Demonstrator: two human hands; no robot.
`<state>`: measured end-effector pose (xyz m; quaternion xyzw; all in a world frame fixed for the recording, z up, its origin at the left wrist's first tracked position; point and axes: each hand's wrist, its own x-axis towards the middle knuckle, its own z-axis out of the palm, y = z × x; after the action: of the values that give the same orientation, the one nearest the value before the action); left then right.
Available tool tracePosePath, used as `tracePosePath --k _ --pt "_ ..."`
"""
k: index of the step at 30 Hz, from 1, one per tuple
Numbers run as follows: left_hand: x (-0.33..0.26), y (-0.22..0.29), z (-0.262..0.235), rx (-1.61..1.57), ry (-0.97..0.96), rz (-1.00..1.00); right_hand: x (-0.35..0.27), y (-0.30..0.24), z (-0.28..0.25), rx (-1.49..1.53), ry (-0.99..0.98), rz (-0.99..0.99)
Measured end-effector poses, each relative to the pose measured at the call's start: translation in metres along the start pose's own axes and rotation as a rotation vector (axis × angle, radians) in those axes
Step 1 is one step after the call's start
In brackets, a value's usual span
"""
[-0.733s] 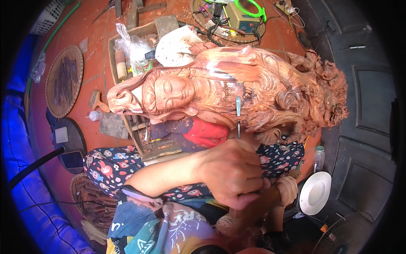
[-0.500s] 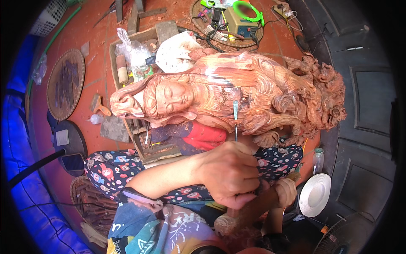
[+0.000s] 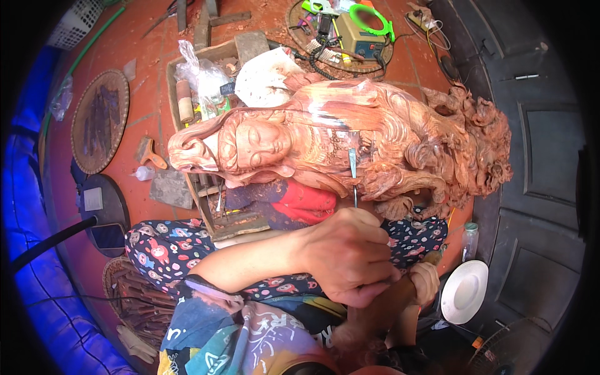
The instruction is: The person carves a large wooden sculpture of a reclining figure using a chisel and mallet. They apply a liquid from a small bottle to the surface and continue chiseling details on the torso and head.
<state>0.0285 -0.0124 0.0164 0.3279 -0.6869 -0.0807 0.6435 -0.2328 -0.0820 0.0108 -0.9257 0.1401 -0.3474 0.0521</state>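
We see a white plate (image 3: pixel 464 291) beside a small bottle (image 3: pixel 470 240), a round carved panel (image 3: pixel 99 120) and a white basket (image 3: pixel 75 22).

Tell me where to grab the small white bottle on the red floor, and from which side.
Grip the small white bottle around its body, coming from above. It lies on its side on the floor tiles beside a wooden wedge, so its rounded flank faces up with some free space around it.

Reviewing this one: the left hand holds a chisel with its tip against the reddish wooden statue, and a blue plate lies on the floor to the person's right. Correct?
Not quite. The plate is white, not blue, as the head view shows. The rest holds: the left hand holds the chisel with its tip against the reddish wooden statue, and the plate lies on the floor to the person's right.
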Motion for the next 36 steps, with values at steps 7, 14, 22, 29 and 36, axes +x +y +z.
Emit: tracePosePath --k 7,14,22,29,36 --pt "0.002 0.002 -0.001 0.012 -0.01 -0.024 -0.008 0.0 0.001 0.007 -0.03 0.057" --pt "0.001 0.0 0.0 0.019 -0.033 0.0 -0.011 -0.005 0.004 0.042 -0.054 0.08" --pt "-0.007 0.007 0.012 0.015 -0.101 0.064 -0.014 -0.004 0.001 0.03 -0.099 0.066" --pt "-0.024 0.061 0.03 0.37 -0.415 -0.139 -0.021 0.001 0.0 0.106 -0.675 0.029" --pt "-0.018 0.11 -0.034 0.075 -0.541 -0.86 -0.022 -0.011 0.064 0.28 -1.092 0.157"
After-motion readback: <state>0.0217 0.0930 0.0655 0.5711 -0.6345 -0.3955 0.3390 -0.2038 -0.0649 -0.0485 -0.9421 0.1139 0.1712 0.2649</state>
